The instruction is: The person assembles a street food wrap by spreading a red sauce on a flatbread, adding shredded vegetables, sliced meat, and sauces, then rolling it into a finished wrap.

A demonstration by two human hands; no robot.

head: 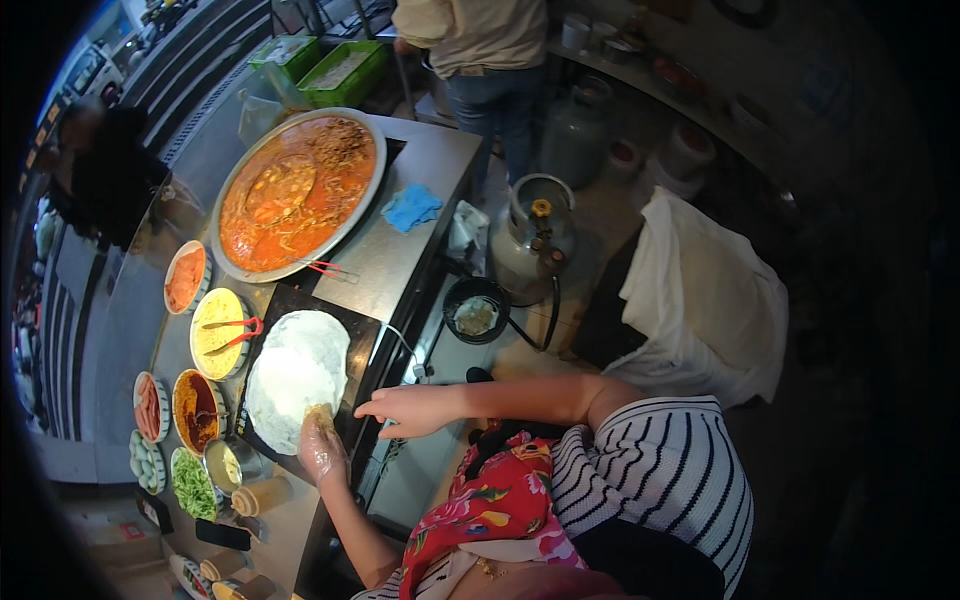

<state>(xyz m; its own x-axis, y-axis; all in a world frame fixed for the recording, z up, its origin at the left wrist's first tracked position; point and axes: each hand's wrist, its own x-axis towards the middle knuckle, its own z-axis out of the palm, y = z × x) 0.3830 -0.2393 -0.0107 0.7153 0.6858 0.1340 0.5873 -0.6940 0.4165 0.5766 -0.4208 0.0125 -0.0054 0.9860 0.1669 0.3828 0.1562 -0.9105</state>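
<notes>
A thin white round of batter or dough (296,382) covers most of a dark flat griddle (364,337). My left hand (322,450), in a clear plastic glove, is at the round's near edge. Its fingers are closed on a pale yellowish lump (319,412), probably dough, that touches the white sheet. My bare right hand (412,410) reaches across in front of me. It hovers by the griddle's near right edge, fingers apart, holding nothing.
A large pan of red stew (300,195) stands beyond the griddle, with a blue cloth (412,208) beside it. Bowls line the left, including yellow shreds (217,330) with red-handled tongs (244,330). A gas cylinder (529,240) stands right; a person (480,45) is behind.
</notes>
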